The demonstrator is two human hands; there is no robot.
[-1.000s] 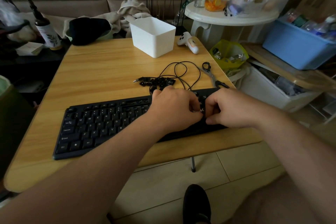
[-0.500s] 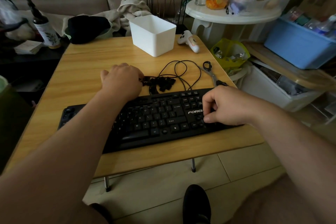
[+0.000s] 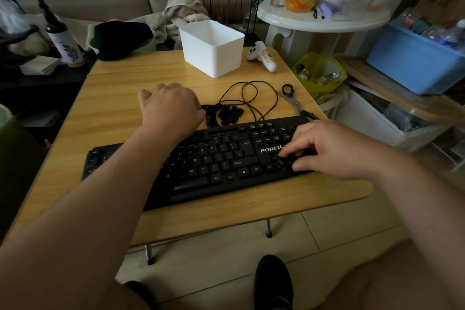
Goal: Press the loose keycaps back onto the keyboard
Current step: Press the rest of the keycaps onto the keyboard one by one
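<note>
Keyboard on wooden table; white bin behind.

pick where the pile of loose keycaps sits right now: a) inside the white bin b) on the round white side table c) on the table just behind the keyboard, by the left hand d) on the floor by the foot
c: the loose keycaps lie on the wooden table just behind the keyboard, at the fingers of the left hand.

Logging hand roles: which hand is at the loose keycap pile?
The left hand, beside the loose keycaps behind the keyboard; the right hand rests on the keyboard.
</note>
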